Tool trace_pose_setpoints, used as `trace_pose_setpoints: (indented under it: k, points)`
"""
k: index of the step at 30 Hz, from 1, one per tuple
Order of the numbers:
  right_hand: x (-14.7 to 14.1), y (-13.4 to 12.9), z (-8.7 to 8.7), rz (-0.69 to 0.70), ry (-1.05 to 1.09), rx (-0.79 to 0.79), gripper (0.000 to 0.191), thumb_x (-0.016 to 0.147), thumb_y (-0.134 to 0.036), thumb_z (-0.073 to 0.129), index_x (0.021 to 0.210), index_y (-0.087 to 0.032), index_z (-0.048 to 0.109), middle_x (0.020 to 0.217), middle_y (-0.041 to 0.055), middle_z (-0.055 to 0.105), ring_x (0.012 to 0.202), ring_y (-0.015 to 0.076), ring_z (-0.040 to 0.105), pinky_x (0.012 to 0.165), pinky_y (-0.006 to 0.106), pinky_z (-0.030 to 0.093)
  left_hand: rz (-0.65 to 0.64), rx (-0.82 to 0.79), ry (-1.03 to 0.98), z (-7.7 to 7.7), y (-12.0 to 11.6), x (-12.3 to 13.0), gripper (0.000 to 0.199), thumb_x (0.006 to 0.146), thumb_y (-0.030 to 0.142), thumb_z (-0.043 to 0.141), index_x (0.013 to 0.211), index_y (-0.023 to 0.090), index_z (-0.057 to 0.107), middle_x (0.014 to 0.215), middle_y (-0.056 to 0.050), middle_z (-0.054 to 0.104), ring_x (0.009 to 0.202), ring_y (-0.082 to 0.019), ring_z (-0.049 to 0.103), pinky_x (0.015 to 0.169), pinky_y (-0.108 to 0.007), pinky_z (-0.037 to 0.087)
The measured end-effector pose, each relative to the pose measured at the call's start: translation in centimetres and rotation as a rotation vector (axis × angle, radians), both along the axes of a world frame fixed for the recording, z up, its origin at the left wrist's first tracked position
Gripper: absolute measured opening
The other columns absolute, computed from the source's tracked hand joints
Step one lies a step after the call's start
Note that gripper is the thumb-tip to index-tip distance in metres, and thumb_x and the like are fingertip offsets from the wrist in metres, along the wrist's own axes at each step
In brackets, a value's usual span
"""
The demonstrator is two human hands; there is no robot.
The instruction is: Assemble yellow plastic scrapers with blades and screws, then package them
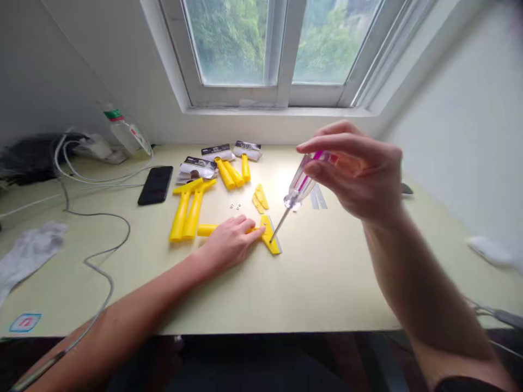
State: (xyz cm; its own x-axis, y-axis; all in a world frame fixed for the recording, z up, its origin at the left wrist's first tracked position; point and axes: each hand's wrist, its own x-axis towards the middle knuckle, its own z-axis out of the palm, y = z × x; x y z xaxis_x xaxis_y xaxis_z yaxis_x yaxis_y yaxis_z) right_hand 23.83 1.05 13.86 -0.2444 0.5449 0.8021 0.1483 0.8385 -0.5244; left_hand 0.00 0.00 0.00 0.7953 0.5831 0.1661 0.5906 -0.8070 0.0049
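A yellow scraper [270, 247] lies on the table with its handle to the left and a grey blade along its right edge. Over its handle, my left hand [231, 239] is closed and presses it down, the index finger reaching the head. My right hand [355, 166] grips a screwdriver [301, 184] with a clear and purple handle. The screwdriver slants down to the left, its tip at the lower screw spot of the scraper head. Small yellow head plates [260, 198] and several tiny screws [235, 206] lie just beyond my left hand.
Two yellow scrapers [190, 212] lie at left, next to a black phone [155, 185]. Behind are loose yellow handles [232, 173] and packets [196, 167]. Flat blades [318, 197] lie past the screwdriver. Cables [107, 215], a bottle [128, 133] and a cloth [30, 250] are at left.
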Motion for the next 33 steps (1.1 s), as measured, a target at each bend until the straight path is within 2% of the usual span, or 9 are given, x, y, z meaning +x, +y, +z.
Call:
trace_pose_setpoints:
  k: [4,8,12,16,21,26,30,31,33]
  points:
    - [-0.2,-0.6,-0.1,0.041,-0.037,-0.042,0.031,0.09,-0.019,0.059,0.116,-0.031,0.069,0.109,0.0005,0.071,0.098,0.0203,0.069,0.086,0.042,0.06,-0.008,0.019,0.008,0.3,0.0,0.0,0.039,0.094,0.014,0.044,0.131,0.018,0.057,0.101,-0.01,0.062,0.092,-0.022,0.053,0.08,-0.037,0.05]
    - [-0.4,-0.8,0.2,-0.064,-0.053,0.003,0.03,0.081,-0.018,0.07,0.108,-0.032,0.072,0.11,-0.0009,0.07,0.097,0.0203,0.069,0.082,0.039,0.061,-0.001,0.032,0.011,0.3,-0.1,0.0,0.039,0.095,0.015,0.042,0.131,0.018,0.057,0.102,-0.01,0.062,0.092,-0.022,0.053,0.079,-0.036,0.05]
    - [-0.3,-0.7,-0.1,-0.143,-0.091,0.044,0.035,0.086,-0.015,0.062,0.116,-0.032,0.069,0.105,-0.0017,0.073,0.091,0.0192,0.07,0.081,0.04,0.061,0.006,0.027,0.012,0.3,-0.1,0.0,0.041,0.094,0.014,0.043,0.132,0.019,0.056,0.102,-0.009,0.062,0.091,-0.022,0.053,0.077,-0.035,0.049]
    - [-0.5,-0.7,-0.7,-0.217,-0.06,0.07,0.038,0.079,-0.02,0.073,0.114,-0.031,0.068,0.096,-0.0024,0.073,0.085,0.0199,0.072,0.076,0.038,0.062,0.011,0.031,0.023,0.4,-0.1,0.0,0.042,0.094,0.014,0.044,0.134,0.02,0.054,0.102,-0.008,0.062,0.091,-0.022,0.052,0.078,-0.035,0.048]
    - [-0.7,-1.2,-0.3,-0.134,-0.097,-0.057,0.022,0.09,-0.027,0.058,0.11,-0.028,0.066,0.11,0.0012,0.071,0.084,0.0189,0.072,0.077,0.04,0.061,0.001,0.036,0.018,0.3,0.0,0.0,0.041,0.093,0.014,0.044,0.133,0.018,0.055,0.103,-0.009,0.062,0.091,-0.022,0.052,0.077,-0.035,0.048]
    - [-0.1,-0.2,-0.1,-0.007,0.031,-0.179,0.009,0.088,-0.032,0.064,0.094,-0.026,0.07,0.08,-0.0019,0.064,0.064,0.0143,0.068,0.052,0.028,0.058,-0.001,0.057,0.017,0.3,0.0,-0.1,0.04,0.093,0.013,0.044,0.131,0.018,0.057,0.101,-0.01,0.062,0.09,-0.022,0.053,0.077,-0.034,0.048]
    - [0.4,0.9,-0.3,0.181,0.059,-0.314,0.02,0.093,-0.038,0.056,0.108,-0.028,0.065,0.093,0.002,0.068,0.088,0.0207,0.07,0.077,0.041,0.061,-0.002,0.05,0.01,0.3,0.0,-0.1,0.04,0.093,0.013,0.045,0.131,0.018,0.056,0.101,-0.01,0.062,0.089,-0.021,0.053,0.076,-0.034,0.049]
    - [0.5,1.0,-0.3,0.179,0.052,-0.313,0.022,0.094,-0.039,0.053,0.108,-0.028,0.065,0.098,0.0029,0.068,0.093,0.0215,0.069,0.082,0.043,0.059,-0.004,0.048,0.009,0.3,0.0,-0.1,0.04,0.093,0.013,0.045,0.131,0.018,0.057,0.101,-0.01,0.062,0.089,-0.021,0.053,0.076,-0.034,0.049]
    - [0.6,0.9,-0.2,0.063,-0.001,-0.226,0.025,0.096,-0.042,0.049,0.104,-0.029,0.069,0.102,0.0033,0.066,0.097,0.0204,0.066,0.087,0.041,0.056,-0.007,0.042,0.003,0.4,0.0,-0.1,0.04,0.093,0.013,0.046,0.131,0.018,0.056,0.101,-0.01,0.063,0.089,-0.021,0.054,0.077,-0.034,0.049]
